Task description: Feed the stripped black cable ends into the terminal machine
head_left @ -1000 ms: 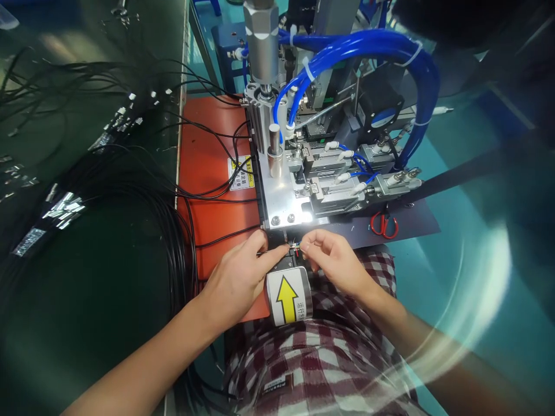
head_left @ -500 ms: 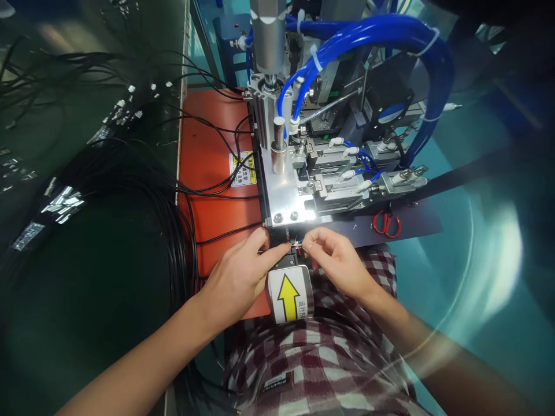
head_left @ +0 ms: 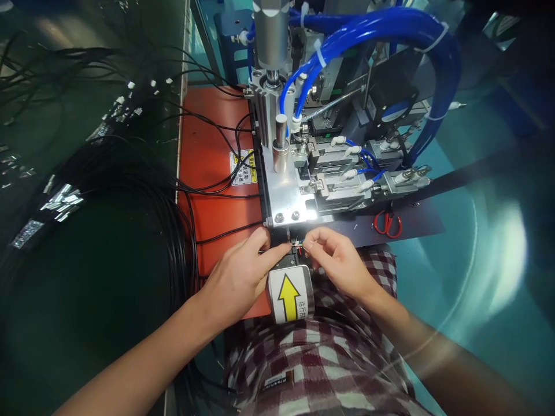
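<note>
Just in front of the machine's metal plate [head_left: 281, 196], my two hands meet over a small black fixture [head_left: 286, 258]. My left hand [head_left: 238, 271] is closed around a black cable, mostly hidden by the fingers, and its extended thumb or index fingertip presses at the cable's end. Fine coloured wires, one of them red, and a small shiny piece [head_left: 296, 244] show between the fingertips. On the right, my right hand [head_left: 336, 257] pinches the ends of these thin wires with thumb and forefinger. A label with a yellow arrow [head_left: 289, 297] sits just below the fixture.
An orange base plate [head_left: 217, 219] lies left of the machine, crossed by several black cables. Bundled black cables with shiny ends [head_left: 65, 202] fill the far left. Blue air hoses [head_left: 381, 26] arch overhead. Red-handled scissors [head_left: 388, 224] lie on the dark strip at right.
Both hands keep almost the same position and grip at the fixture. The whole view has shifted very slightly.
</note>
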Action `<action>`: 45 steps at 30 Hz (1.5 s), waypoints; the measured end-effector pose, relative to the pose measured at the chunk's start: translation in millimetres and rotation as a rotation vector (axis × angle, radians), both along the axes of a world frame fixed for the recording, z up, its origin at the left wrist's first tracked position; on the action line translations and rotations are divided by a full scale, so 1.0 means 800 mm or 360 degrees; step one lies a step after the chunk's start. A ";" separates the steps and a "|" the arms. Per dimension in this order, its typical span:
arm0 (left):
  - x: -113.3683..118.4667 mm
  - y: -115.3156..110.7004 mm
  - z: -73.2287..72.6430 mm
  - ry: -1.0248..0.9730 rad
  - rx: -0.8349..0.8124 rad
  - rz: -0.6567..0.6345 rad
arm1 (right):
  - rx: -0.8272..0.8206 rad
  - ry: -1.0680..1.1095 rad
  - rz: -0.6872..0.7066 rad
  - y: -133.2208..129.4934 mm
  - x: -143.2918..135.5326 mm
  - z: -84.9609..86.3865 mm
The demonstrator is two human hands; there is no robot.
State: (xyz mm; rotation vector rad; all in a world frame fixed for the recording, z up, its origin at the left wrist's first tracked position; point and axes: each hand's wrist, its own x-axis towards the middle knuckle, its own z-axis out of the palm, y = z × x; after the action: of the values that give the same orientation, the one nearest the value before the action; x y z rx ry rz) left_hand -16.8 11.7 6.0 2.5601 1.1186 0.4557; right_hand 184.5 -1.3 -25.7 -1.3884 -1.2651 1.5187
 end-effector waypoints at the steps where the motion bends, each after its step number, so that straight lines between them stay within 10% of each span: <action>1: 0.000 0.000 0.000 -0.0007 0.0000 -0.0004 | 0.0007 0.0001 0.0000 0.000 0.000 0.000; 22: 0.002 -0.001 0.001 0.0182 0.0065 -0.0006 | -0.0214 0.0078 -0.0020 0.007 -0.003 0.013; 29: 0.007 -0.004 0.004 0.0310 0.0409 -0.0095 | 0.0109 -0.0428 -0.0136 -0.004 -0.011 0.013; 35: 0.006 -0.005 0.003 0.0278 0.0421 -0.0114 | -0.0256 0.0007 -0.0059 0.004 -0.006 0.011; 45: 0.004 -0.003 0.000 0.0222 0.0370 -0.0113 | 0.0320 -0.0341 -0.0229 -0.006 -0.010 0.002</action>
State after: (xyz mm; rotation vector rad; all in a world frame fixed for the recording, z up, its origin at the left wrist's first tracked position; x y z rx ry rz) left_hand -13.4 9.5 6.0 2.8627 1.0715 0.4167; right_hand 176.3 -6.2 -23.7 -1.5023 -1.3733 1.1371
